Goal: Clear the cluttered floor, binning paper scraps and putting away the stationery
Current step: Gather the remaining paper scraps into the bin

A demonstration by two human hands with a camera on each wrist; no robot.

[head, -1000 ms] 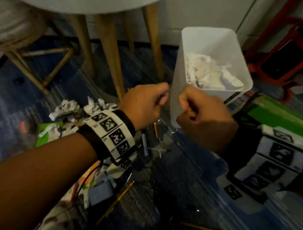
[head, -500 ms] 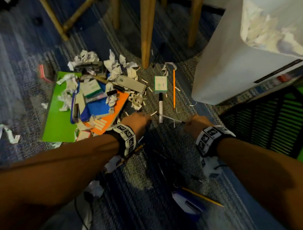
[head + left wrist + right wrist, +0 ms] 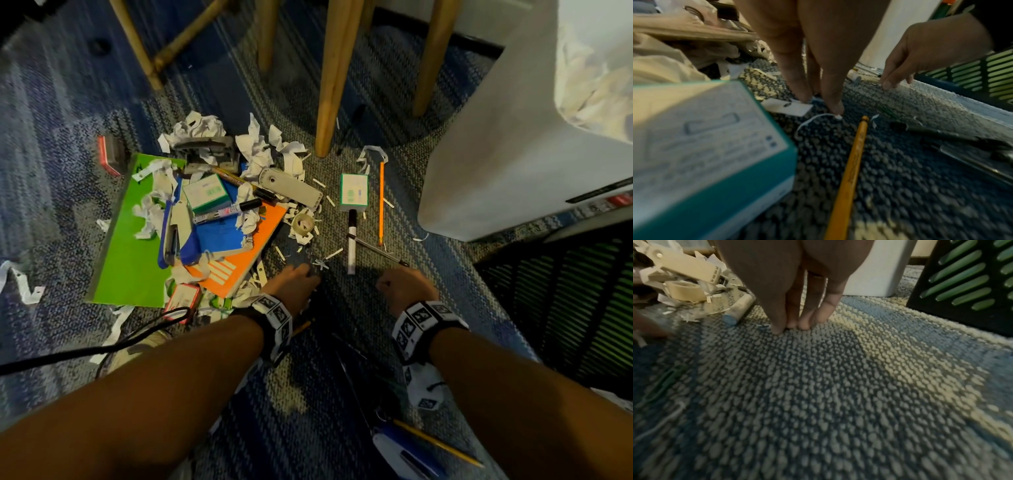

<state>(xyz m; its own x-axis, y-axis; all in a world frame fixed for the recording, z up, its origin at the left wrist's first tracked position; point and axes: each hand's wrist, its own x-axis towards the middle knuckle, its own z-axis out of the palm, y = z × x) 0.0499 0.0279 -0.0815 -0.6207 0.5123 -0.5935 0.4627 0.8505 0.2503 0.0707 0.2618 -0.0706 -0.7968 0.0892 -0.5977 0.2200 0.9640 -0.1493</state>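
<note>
Down low, left hand fingertips press a paper scrap against the carpet; right hand fingers bunched, touching carpet, holding nothing I can see.

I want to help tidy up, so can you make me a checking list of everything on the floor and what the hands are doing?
Surface: blue and grey carpet, littered.
Job's things: paper scraps crumpled in a pile; white bin already holding paper; orange pencil, white marker, tape roll, small teal box, green folder and orange notebook all lie on the floor.
Clutter: tiny paper strips scattered by the fingers.
Hands: left hand has fingertips down on a thin strip; right hand has fingertips on the carpet, grip on anything cannot be told.
Cables: black cable crosses the floor at left.
Surroundings: wooden legs; black and green slotted basket at right.
</note>
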